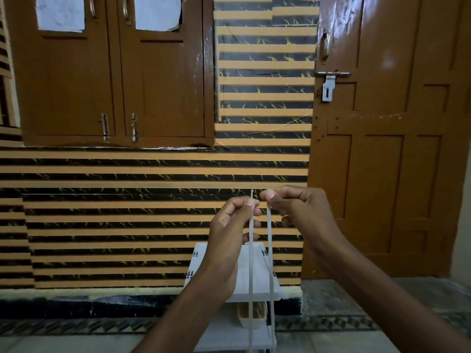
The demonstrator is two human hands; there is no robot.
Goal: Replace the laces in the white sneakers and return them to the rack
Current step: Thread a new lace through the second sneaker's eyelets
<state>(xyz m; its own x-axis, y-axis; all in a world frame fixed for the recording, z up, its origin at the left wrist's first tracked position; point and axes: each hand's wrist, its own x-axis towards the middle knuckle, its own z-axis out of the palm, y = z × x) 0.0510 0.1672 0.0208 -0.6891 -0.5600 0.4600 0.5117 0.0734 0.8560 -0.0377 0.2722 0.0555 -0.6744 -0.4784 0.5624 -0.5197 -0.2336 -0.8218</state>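
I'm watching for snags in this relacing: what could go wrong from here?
1. The left hand and right hand each pinch a flat white lace strand only near its tip; either could slip free.
2. Both strands hang before the white plastic rack and might catch on it.

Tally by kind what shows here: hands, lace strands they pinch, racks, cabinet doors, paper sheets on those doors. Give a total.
hands: 2, left hand and right hand
lace strands: 2
rack: 1
cabinet doors: 2
paper sheets: 2
Total: 9
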